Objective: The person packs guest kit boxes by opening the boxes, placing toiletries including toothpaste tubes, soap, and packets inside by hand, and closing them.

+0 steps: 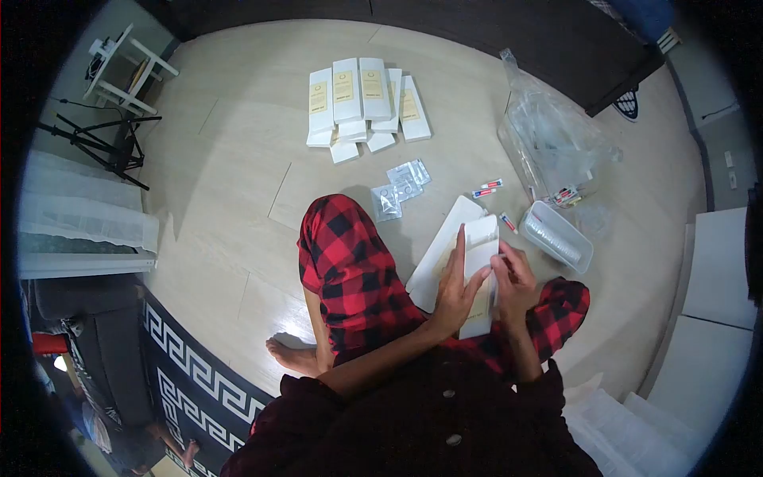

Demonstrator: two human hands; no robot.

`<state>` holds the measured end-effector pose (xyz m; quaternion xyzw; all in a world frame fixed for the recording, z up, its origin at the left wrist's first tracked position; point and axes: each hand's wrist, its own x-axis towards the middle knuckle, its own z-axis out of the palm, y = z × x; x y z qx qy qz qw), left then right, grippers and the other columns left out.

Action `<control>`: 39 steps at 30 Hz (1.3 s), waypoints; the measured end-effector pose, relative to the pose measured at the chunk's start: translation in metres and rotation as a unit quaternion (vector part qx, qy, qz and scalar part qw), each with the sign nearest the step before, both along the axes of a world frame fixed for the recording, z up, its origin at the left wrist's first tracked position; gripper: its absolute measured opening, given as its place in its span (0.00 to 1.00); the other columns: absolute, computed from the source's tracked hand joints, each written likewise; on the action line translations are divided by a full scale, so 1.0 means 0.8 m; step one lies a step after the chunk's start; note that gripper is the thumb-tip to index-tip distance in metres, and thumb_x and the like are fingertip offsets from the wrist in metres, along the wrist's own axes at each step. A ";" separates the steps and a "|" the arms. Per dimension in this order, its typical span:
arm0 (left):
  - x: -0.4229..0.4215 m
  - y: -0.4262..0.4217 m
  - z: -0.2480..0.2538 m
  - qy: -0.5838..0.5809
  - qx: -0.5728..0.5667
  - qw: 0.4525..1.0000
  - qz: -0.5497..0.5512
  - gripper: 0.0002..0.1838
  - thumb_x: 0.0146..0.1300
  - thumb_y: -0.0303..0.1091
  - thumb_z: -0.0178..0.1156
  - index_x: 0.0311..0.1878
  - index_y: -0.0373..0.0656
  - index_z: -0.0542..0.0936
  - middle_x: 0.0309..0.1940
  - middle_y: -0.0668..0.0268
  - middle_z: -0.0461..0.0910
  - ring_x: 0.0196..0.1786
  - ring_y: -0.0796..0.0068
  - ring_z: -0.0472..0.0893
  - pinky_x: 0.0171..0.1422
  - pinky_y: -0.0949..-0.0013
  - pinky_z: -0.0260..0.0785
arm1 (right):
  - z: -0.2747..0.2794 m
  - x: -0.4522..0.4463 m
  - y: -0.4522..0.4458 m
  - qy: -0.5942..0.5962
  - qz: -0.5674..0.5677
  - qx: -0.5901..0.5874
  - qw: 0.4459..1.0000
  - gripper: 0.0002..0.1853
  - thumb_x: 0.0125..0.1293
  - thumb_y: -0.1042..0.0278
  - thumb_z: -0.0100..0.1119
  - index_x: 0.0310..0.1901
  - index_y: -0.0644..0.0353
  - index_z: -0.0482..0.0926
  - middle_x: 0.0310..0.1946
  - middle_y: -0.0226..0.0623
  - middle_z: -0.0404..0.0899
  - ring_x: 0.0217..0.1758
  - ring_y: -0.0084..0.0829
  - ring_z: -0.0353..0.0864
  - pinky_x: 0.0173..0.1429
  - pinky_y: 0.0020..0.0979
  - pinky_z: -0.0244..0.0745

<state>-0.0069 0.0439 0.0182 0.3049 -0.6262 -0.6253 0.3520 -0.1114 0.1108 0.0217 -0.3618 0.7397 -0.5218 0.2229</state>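
Observation:
A white box (479, 253) with a pale yellow label stands out in front of my lap, its top end flaps raised. My left hand (455, 296) holds its left side, with the thumb across the front and the index finger stretched up along the edge. At the right edge of the same box, my right hand (514, 278) has its fingers bent against the side. Flat white cardboard (435, 266) lies on the floor behind the box, to its left. Small red, white and blue tubes (509, 223) are on the floor just beyond.
Labelled white boxes (347, 91) are piled farther off. Silver packets (387, 203) lie nearer. At right are a clear plastic bag (548, 127) and a translucent tub (540, 211) of clear items. Another person's arm (171, 445) shows at lower left.

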 end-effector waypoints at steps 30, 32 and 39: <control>0.030 -0.037 -0.018 -0.022 -0.102 0.994 -0.036 0.09 0.56 0.24 0.61 0.42 0.38 0.79 0.44 0.58 0.78 0.45 0.67 0.80 0.47 0.70 0.73 | -0.003 0.015 0.008 0.072 0.011 -0.054 0.996 0.09 0.65 0.71 0.53 0.44 0.64 0.78 0.44 0.41 0.77 0.48 0.31 0.76 0.52 0.29 0.70; 0.026 -0.022 -0.025 0.046 0.052 0.997 -0.017 0.09 0.57 0.24 0.61 0.42 0.38 0.79 0.45 0.59 0.78 0.45 0.69 0.79 0.48 0.70 0.73 | 0.009 0.020 0.008 -0.163 -0.026 -0.082 0.983 0.11 0.63 0.73 0.55 0.47 0.63 0.78 0.47 0.41 0.77 0.51 0.33 0.75 0.54 0.30 0.69; 0.042 -0.044 -0.014 0.046 -0.130 0.982 -0.131 0.08 0.59 0.23 0.59 0.42 0.35 0.78 0.46 0.61 0.77 0.49 0.75 0.78 0.52 0.71 0.72 | 0.009 -0.003 0.028 -0.042 0.086 -0.061 0.994 0.13 0.59 0.74 0.61 0.46 0.62 0.80 0.47 0.41 0.77 0.51 0.31 0.76 0.54 0.28 0.70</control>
